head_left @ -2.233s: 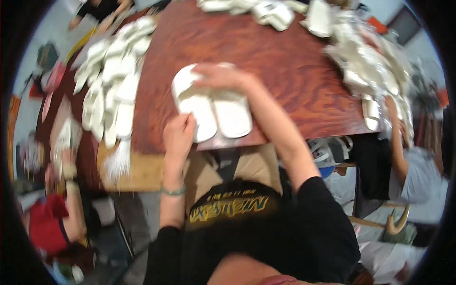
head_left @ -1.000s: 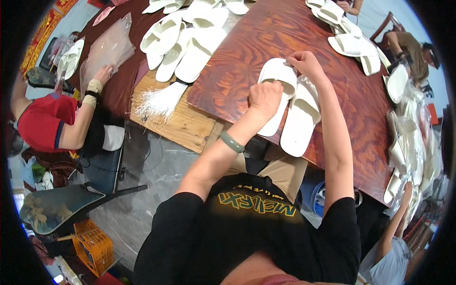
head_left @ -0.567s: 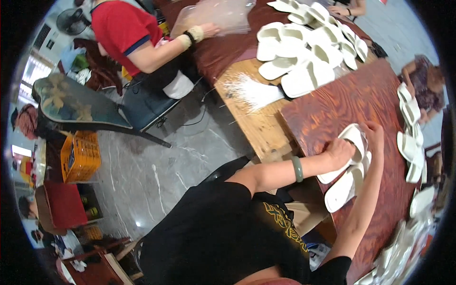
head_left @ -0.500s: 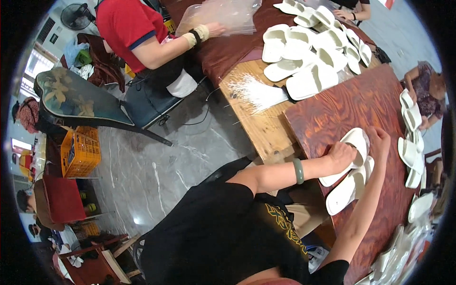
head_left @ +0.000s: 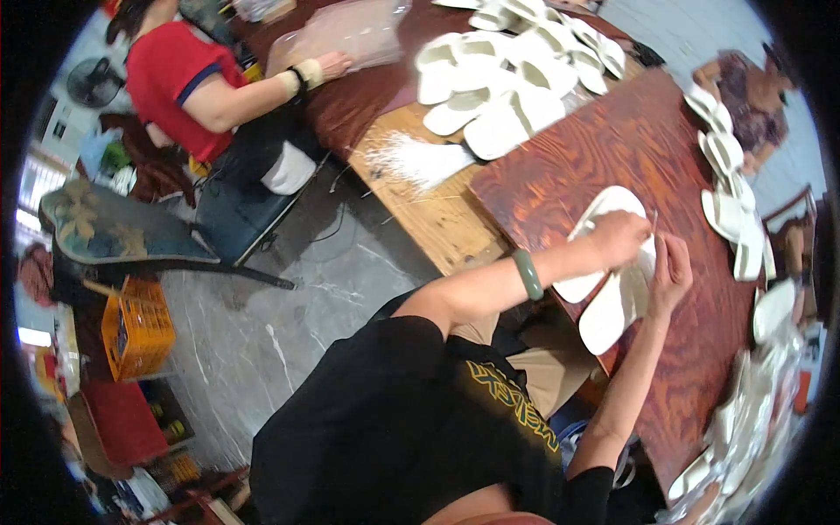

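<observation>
A pair of white slippers lies side by side on the reddish-brown wooden board in front of me: the upper slipper (head_left: 581, 284) and the lower slipper (head_left: 605, 325). My left hand (head_left: 623, 238), below a green bangle, is closed above the straps and hides part of them. Just right of it, my right hand (head_left: 672, 262) has its fingers pinched together over the edge of the lower slipper. A thin strand-like bit shows between the two hands, too small to name. What either pinch holds cannot be made out.
More white slippers (head_left: 516, 122) are heaped at the table's far end, beside a bundle of thin white strands (head_left: 420, 164). Another row of slippers (head_left: 733, 219) runs along the right edge. A person in red (head_left: 188, 83) sits at upper left, one hand on clear plastic bags (head_left: 341, 39).
My view has shifted, so the scene sits further left and up. My right hand has come back from the slippers' far end. My left hand has moved slightly toward it.
</observation>
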The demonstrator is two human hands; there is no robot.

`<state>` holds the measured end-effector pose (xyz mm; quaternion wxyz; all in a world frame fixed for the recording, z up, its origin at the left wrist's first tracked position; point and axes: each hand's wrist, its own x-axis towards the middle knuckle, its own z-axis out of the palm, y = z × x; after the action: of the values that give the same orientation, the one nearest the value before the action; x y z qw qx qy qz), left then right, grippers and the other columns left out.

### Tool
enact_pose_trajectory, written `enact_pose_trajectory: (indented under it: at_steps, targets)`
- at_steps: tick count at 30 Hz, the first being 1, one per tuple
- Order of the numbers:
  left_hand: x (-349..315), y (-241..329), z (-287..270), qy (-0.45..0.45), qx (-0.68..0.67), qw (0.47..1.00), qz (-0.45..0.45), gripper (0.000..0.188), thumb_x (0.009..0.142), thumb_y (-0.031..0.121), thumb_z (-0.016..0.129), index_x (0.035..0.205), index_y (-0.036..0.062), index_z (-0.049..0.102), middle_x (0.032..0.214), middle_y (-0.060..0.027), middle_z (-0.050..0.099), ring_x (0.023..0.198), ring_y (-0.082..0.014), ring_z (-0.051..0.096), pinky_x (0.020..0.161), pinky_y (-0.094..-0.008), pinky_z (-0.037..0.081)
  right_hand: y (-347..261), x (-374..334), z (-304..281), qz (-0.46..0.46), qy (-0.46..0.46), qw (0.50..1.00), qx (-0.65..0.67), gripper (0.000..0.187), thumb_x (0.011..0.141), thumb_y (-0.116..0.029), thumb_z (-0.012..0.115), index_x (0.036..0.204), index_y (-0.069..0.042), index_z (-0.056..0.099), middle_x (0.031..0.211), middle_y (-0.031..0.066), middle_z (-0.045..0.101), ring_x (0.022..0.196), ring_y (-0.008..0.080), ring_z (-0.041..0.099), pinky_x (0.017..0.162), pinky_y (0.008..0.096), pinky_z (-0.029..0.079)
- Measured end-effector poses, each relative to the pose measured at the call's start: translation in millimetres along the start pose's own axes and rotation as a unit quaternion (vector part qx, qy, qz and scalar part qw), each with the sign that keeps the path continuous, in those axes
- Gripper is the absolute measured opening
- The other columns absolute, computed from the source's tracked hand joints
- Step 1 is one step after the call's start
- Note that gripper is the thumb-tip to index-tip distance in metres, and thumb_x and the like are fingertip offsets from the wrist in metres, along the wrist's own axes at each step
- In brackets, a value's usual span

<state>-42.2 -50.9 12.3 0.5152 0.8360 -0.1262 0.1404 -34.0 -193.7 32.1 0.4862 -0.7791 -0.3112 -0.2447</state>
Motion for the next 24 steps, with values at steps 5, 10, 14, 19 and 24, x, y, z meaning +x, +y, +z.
enact_pose_trajectory:
  at_steps: [5,10,14,19,24]
  targets:
    - [3,-9,-13,-0.068,-0.392,0.903,-0.165,0.021,0.091,0.011,0.051,0.084,-0.0035,0.064,0.077,-0.0119,0.065,0.067,-0.0157,0.064,0.053,-0.0285,0.049,-18,-12,-6,-0.208,-0.042,0.966,-0.145,0.035,0.072,0.009,0.061,0.105,-0.003,0.062,0.102,0.0104,0.060,0.084,0.0265,0.059,0.076,0.0358,0.047]
    - [6,-12,-31,-0.146,-0.374,0.888,-0.225,0.019,0.087,0.012,0.057,0.095,-0.0037,0.066,0.084,-0.0072,0.065,0.076,-0.0122,0.060,0.066,-0.0232,0.048,-20,-15,6,-0.288,-0.122,0.928,-0.200,0.046,0.066,0.000,0.062,0.111,-0.010,0.059,0.107,0.0078,0.055,0.089,0.0258,0.055,0.080,0.0388,0.044]
    - [10,-17,-36,-0.161,-0.368,0.892,-0.208,0.021,0.085,0.015,0.060,0.094,-0.0030,0.067,0.088,-0.0078,0.067,0.080,-0.0125,0.061,0.070,-0.0244,0.049,-16,-17,5,-0.338,-0.148,0.904,-0.217,0.045,0.064,-0.007,0.062,0.110,-0.010,0.060,0.111,0.0082,0.055,0.098,0.0261,0.056,0.085,0.0399,0.044]
    - [16,-15,-37,-0.187,-0.352,0.888,-0.228,0.022,0.089,0.017,0.056,0.095,-0.0020,0.066,0.087,-0.0102,0.069,0.076,-0.0152,0.065,0.062,-0.0238,0.049,-11,-17,-9,-0.254,0.023,0.957,-0.142,0.032,0.066,-0.007,0.067,0.098,-0.010,0.066,0.094,0.0070,0.059,0.080,0.0247,0.055,0.077,0.0367,0.042]
    - [15,-9,-40,-0.180,-0.305,0.905,-0.235,0.022,0.090,0.018,0.056,0.097,0.0001,0.066,0.089,-0.0097,0.069,0.077,-0.0138,0.066,0.063,-0.0219,0.050,-18,-19,-4,-0.301,-0.029,0.925,-0.229,0.039,0.067,-0.003,0.069,0.104,-0.013,0.066,0.100,0.0021,0.058,0.090,0.0211,0.053,0.082,0.0387,0.039]
